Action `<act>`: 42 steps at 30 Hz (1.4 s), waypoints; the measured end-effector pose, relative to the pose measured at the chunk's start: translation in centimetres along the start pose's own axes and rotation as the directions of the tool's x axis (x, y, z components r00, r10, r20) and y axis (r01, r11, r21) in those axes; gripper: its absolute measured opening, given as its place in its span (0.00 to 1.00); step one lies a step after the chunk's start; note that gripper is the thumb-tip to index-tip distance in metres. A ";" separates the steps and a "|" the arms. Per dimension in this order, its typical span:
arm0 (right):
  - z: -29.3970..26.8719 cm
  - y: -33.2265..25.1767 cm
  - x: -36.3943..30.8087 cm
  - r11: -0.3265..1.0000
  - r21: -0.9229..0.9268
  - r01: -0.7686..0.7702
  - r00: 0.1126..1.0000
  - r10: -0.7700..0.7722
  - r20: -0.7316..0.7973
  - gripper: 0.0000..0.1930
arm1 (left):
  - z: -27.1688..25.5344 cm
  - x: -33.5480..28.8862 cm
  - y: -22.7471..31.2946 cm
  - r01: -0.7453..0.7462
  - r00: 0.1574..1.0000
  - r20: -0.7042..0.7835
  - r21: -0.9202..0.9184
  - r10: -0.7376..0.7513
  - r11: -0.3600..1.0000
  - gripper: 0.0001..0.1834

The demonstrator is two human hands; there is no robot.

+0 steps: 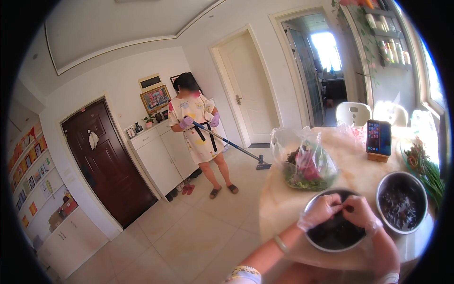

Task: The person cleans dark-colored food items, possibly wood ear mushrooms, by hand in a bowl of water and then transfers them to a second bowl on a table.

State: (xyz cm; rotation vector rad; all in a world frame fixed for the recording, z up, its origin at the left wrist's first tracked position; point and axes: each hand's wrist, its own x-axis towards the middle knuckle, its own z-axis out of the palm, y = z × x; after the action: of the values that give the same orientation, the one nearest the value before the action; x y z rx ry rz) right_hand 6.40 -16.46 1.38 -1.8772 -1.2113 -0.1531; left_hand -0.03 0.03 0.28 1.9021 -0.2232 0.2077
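Note:
My left hand (322,211) and my right hand (359,211) meet over a round metal bowl (326,247) on the table. Both are closed, fingertips pressed together close to each other; whatever they pinch is too small or hidden to name. Clear plastic shows around both wrists. Dark contents fill the bowl beneath, their kind not distinguishable. To the right stands a second metal bowl (379,198) with dark, wet, shiny pieces in it.
A clear plastic bag of leafy greens (309,177) sits beyond the bowls. A phone (379,137) stands on a wooden holder, near green stalks (428,182). White chairs (353,112) are behind the table (279,213). Across the floor, a person (196,123) in purple gloves holds a floor cleaner (231,144).

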 end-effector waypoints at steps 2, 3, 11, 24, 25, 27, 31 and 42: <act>0.1 0.3 0.0 0.999 -0.033 0.011 1.000 -0.012 -0.012 0.06 | 0.0 0.0 0.1 0.002 1.000 0.000 -0.002 -0.002 1.000 0.07; 0.1 0.4 0.0 0.998 -0.066 0.022 0.999 -0.023 -0.024 0.06 | 0.1 0.0 0.1 0.004 1.000 0.000 -0.004 -0.004 1.000 0.07; 0.0 -0.1 0.0 0.999 -0.044 0.021 1.000 -0.021 0.000 0.05 | -0.3 0.4 -1.1 -0.031 0.994 -0.102 -0.011 0.030 0.999 0.05; -0.5 -0.9 -0.2 0.962 -0.102 0.254 0.965 -0.245 0.099 0.09 | -0.6 0.5 -1.5 -0.123 0.974 -0.204 -0.123 0.096 0.985 0.09; -0.5 -0.6 -0.2 0.961 -0.103 0.255 0.964 -0.245 0.100 0.09 | -0.7 0.6 -1.5 -0.124 0.974 -0.205 -0.124 0.097 0.985 0.09; -0.4 0.2 -0.4 0.957 -0.155 0.246 0.966 -0.229 0.120 0.11 | -0.7 0.6 -1.7 -0.129 0.982 -0.151 -0.073 0.117 0.989 0.12; 0.2 0.0 0.2 0.904 -0.138 0.406 0.911 -0.412 -0.022 0.11 | -0.6 0.6 -2.2 -0.195 0.965 -0.177 0.006 0.193 0.981 0.12; -0.5 -0.8 -0.2 0.937 -0.242 0.251 0.968 -0.240 0.078 0.04 | -0.6 0.8 -1.9 -0.104 0.977 -0.192 -0.075 0.088 0.992 0.06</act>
State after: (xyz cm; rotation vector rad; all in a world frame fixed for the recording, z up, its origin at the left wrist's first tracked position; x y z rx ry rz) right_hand 5.87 -16.85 2.07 -1.9443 -1.5166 -0.4177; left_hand 1.23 1.19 -1.06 1.7767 -0.1933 0.4353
